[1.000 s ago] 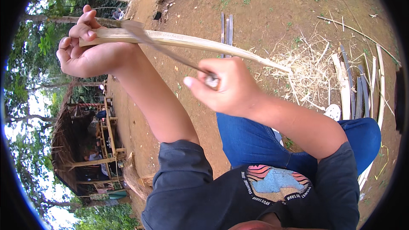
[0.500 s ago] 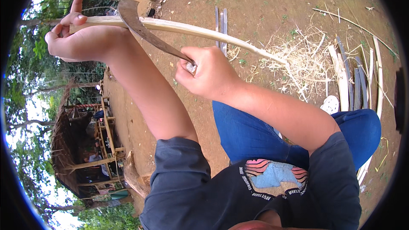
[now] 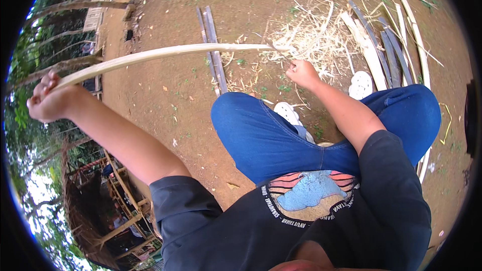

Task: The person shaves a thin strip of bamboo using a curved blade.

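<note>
At the far left, my left hand point(image 3: 52, 98) is closed round one end of a long pale wooden strip point(image 3: 150, 57). The strip runs off to the right in a gentle bow, and its far end reaches the heap of shavings. My right hand point(image 3: 303, 74) is closed in a fist just below that far end, gripping the sickle, whose handle is hidden in the fingers. Only a thin dark edge of the sickle's blade point(image 3: 273, 46) shows by the strip's tip; the rest is hard to make out against the shavings.
A heap of curled shavings point(image 3: 321, 32) lies on the bare earth. Right of it are a pale split piece point(image 3: 369, 52) and several dark and pale strips. Two dark strips point(image 3: 213, 45) lie under the held strip. White shoes point(image 3: 360, 85) show beside my bent knees. A thatched hut stands lower left.
My right hand has swept the sickle to the right along the strip, from near my left hand to the far end. My left hand has moved left and down, and the arms are spread apart.
</note>
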Action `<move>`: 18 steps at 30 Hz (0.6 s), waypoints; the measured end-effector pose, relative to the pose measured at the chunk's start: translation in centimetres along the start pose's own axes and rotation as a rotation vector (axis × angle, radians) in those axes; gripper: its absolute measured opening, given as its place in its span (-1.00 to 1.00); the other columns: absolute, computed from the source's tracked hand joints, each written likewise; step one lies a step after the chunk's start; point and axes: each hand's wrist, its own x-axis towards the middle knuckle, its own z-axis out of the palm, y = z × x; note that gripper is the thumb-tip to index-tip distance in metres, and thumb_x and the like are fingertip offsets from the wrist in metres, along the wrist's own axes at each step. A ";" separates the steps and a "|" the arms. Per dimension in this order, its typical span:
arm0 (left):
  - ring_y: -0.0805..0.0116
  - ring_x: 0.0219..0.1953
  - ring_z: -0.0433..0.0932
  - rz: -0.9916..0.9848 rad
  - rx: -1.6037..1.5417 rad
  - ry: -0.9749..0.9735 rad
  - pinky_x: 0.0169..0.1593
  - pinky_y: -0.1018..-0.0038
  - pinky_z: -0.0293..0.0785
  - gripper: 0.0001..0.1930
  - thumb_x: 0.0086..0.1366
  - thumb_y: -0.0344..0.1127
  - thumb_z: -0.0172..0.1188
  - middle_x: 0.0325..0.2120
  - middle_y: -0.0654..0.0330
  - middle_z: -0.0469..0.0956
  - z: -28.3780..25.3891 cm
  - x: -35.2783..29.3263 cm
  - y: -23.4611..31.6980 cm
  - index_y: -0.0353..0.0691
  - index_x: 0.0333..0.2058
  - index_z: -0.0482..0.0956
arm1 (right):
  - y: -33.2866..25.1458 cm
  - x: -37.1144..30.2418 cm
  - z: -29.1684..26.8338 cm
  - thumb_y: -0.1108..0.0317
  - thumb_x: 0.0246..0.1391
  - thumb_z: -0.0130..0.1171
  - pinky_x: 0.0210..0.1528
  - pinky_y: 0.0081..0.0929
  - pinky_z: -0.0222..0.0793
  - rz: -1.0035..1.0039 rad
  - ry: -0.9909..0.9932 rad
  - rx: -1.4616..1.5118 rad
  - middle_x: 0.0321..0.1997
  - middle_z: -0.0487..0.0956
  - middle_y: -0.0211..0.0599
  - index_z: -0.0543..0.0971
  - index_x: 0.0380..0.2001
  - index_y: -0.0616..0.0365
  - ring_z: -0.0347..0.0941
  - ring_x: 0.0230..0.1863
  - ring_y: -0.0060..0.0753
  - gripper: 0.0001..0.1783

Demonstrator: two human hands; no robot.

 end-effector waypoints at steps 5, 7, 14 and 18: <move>0.21 -0.49 0.41 -0.080 -0.361 -0.405 -0.20 0.13 0.51 -0.48 0.25 0.24 -0.16 -0.54 0.13 0.39 -6.2 4.9 -1.7 -0.19 -0.37 0.27 | 0.8 0.7 0.4 0.18 -0.08 0.24 -0.31 -0.32 0.43 0.040 0.066 0.093 -0.50 0.60 -0.14 0.56 -0.48 0.18 0.54 -0.45 -0.18 -0.74; 0.06 -0.23 0.50 -0.114 -0.336 -0.288 0.04 -0.02 0.44 -0.21 0.08 0.54 -0.11 -0.27 0.00 0.49 -2.6 -1.4 -2.3 -0.15 -0.13 0.31 | 0.1 1.0 0.1 0.17 -0.08 0.24 -0.29 -0.32 0.44 0.071 0.067 0.146 -0.49 0.61 -0.13 0.56 -0.47 0.18 0.54 -0.44 -0.20 -0.73; -0.20 0.19 0.36 -0.646 -0.241 -0.187 0.24 -0.11 0.31 -0.05 0.04 0.59 -0.02 0.18 -0.17 0.32 0.5 -30.5 -8.4 -0.01 0.22 0.24 | 1.0 1.2 -0.7 0.17 -0.08 0.23 -0.26 -0.31 0.46 0.162 0.117 0.151 -0.48 0.61 -0.11 0.57 -0.49 0.19 0.55 -0.41 -0.16 -0.72; 0.21 -0.29 0.59 -0.777 -0.029 -0.228 -0.13 0.36 0.58 -0.41 0.29 0.24 0.07 -0.36 0.02 0.52 1.8 -31.9 -9.2 -0.31 -0.18 0.36 | 2.5 -0.1 -1.5 0.18 -0.09 0.20 -0.25 -0.32 0.46 0.157 0.078 0.100 -0.44 0.62 -0.09 0.59 -0.46 0.19 0.56 -0.40 -0.15 -0.73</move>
